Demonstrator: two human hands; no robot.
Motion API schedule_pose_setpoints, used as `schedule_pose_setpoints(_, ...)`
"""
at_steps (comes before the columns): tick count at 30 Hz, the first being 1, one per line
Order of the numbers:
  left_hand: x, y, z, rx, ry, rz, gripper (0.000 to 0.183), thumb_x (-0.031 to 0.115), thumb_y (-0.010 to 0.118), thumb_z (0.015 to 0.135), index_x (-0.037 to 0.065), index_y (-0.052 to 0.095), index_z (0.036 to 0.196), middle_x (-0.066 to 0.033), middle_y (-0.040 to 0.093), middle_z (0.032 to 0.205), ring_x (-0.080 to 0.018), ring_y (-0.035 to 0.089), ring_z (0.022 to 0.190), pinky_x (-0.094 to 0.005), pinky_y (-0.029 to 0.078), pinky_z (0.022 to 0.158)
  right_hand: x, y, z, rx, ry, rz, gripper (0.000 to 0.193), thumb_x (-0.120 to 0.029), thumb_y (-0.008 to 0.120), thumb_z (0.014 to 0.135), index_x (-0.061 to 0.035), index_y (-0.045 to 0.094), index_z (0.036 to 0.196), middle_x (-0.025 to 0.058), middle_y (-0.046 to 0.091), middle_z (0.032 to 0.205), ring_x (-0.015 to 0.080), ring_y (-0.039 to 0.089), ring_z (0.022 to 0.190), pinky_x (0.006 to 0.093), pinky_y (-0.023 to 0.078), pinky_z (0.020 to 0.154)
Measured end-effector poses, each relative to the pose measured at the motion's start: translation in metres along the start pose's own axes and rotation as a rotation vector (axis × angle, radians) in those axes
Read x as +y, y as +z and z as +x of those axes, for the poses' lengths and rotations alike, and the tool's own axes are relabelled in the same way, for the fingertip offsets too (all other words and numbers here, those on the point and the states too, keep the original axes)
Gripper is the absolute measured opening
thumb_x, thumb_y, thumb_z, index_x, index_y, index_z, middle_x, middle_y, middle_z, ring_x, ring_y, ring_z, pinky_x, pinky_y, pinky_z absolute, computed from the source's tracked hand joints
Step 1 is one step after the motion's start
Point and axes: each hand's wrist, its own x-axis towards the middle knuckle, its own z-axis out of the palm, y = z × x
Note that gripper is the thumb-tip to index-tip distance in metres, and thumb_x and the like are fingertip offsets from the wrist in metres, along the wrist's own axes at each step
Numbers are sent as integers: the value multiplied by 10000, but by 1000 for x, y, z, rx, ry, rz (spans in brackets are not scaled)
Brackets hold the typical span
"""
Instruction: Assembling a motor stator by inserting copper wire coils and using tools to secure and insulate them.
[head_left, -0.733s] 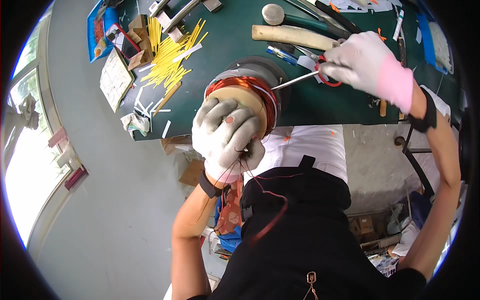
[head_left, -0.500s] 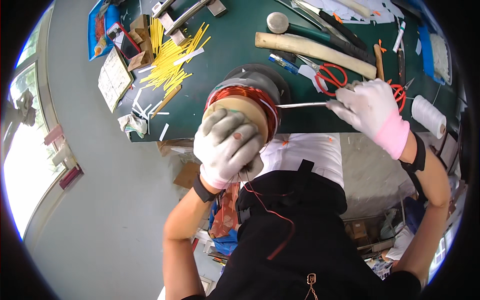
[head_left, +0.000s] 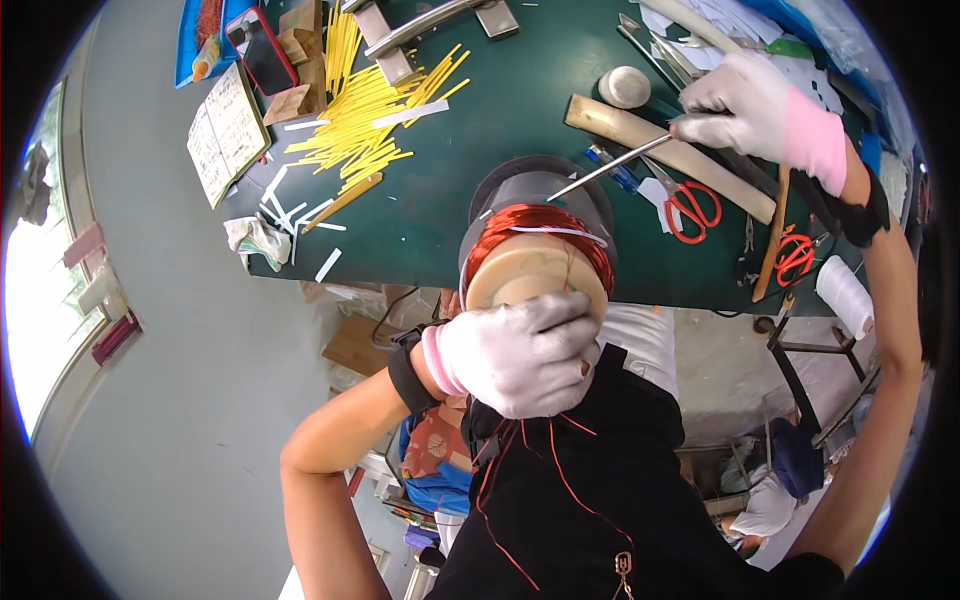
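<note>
A grey cylindrical motor stator stands at the table's near edge. Red-brown copper wire coils ring its near end, around a beige disc. My left hand, in a white glove, is closed at the disc's lower edge. Thin copper wires pass into its fingers, and loose red wire ends hang below it over my black apron. My gloved right hand is closed on a thin metal rod, whose grip end is hidden. The rod slants down left, its tip beside the stator's rim above the coils.
Yellow strips lie left on the green table, near an open notebook and a phone. On the right are a wooden bar, a mallet, red-handled scissors and a white thread spool.
My right hand has risen away from me, and the rod now slants instead of lying level. The left hand has shifted right and lower on the disc, uncovering more of it. The view has shifted.
</note>
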Motion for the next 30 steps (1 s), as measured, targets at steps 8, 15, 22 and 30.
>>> schedule_pose_setpoints(8, -6, 4, 8, 45, 39, -85, 353, 230, 537, 495, 36, 629, 774, -82, 602, 856, -284, 573, 932, -445, 501, 835, -26, -48, 56, -372, -2, -114, 299, -254, 656, 782, -16, 595, 611, 109, 514, 535, 238, 492, 475, 354, 397, 488)
schedule_pose_setpoints(15, 4, 3, -6, 56, -92, 13, 374, 239, 538, 500, 43, 636, 803, -96, 606, 906, -287, 580, 926, -443, 503, 835, -74, -33, 36, 30, -264, -481, 267, -304, 654, 774, -57, 621, 679, 121, 539, 570, 291, 551, 540, 385, 429, 520)
schedule_pose_setpoints(22, 36, 4, -3, 472, -659, 238, 339, 324, 549, 820, 42, 639, 985, -109, 558, 941, -282, 550, 909, -421, 463, 789, 38, 69, -44, 374, 233, -33, 263, -290, 555, 847, -71, 626, 976, 164, 600, 801, 330, 581, 780, 399, 444, 680)
schedule_pose_setpoints(30, 96, -7, 25, 851, -1245, -366, 572, 549, 451, 915, 3, 583, 1024, -79, 604, 874, -120, 570, 756, -260, 449, 733, -159, 109, -32, 613, -334, 193, 528, -284, 757, 613, -90, 585, 1072, 154, 522, 1170, 338, 476, 1136, 454, 395, 947)
